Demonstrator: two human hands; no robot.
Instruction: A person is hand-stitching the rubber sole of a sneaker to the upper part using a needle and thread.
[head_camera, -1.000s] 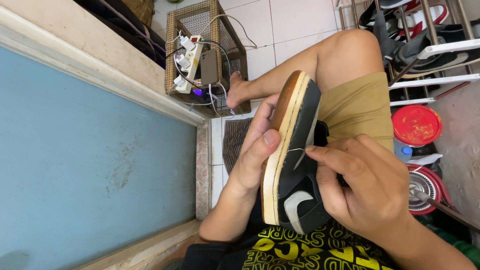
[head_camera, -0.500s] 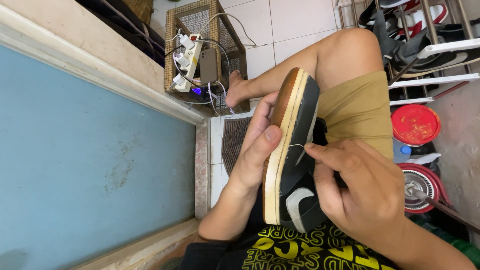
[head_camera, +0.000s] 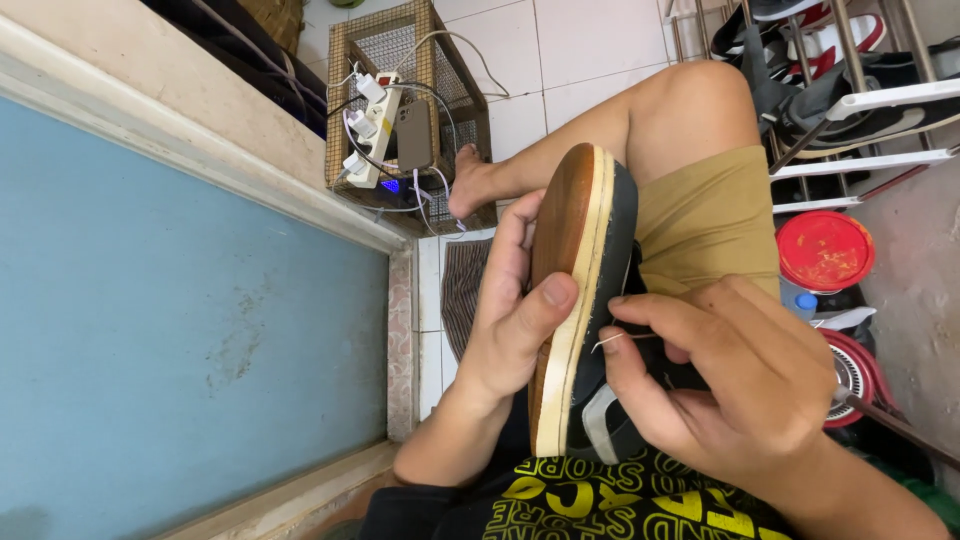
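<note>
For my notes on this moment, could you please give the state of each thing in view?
Shoe: upright on edge, sole facing left.
Left hand: gripping the sole.
Right hand: pinching a thin thread at the sole's edge.
Phone: plugged in on a wire basket.
Red lid: closed.

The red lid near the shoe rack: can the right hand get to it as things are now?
Probably not at once. The right hand is pinching a thin thread at the shoe, so it is occupied, though nothing stands between it and the red lid.
</note>
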